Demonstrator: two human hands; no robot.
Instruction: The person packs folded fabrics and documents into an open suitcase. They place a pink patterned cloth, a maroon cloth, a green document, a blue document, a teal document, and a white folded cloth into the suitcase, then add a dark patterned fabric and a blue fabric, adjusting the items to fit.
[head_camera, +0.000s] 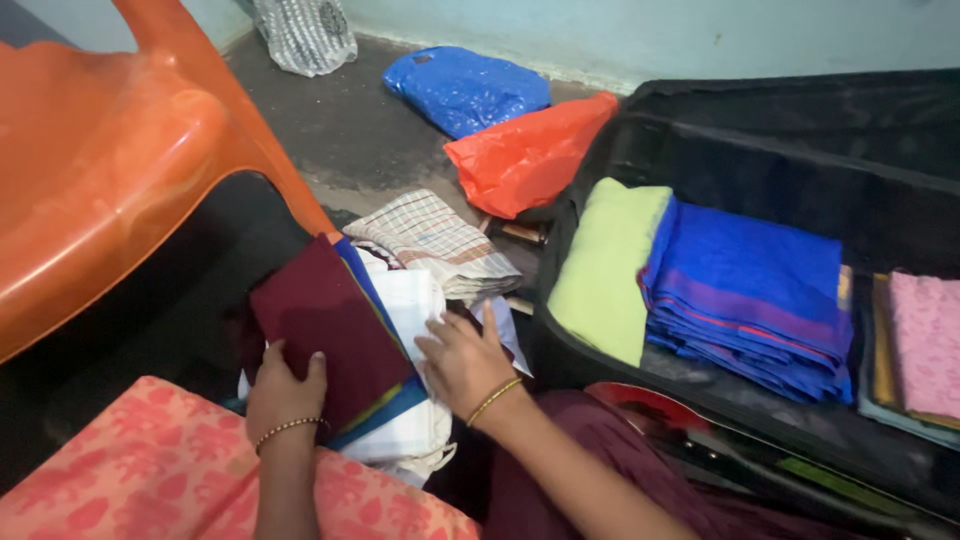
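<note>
Gripping the lower edge of a folded maroon cloth (325, 325), the left hand (283, 392) closes its fingers over it, while the right hand (462, 362) lies open and flat on the white cloth (415, 310) just beside. Beyond the maroon cloth lie a checked cloth (435, 240), then an open black suitcase (760, 150) holding folded blue (750, 295) and green fabric (605, 265).

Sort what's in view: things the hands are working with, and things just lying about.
In hand: left hand on maroon cloth; right hand on white cloth; checked cloth.
Lying about: orange chair, blue bag, orange bag, suitcase.
</note>
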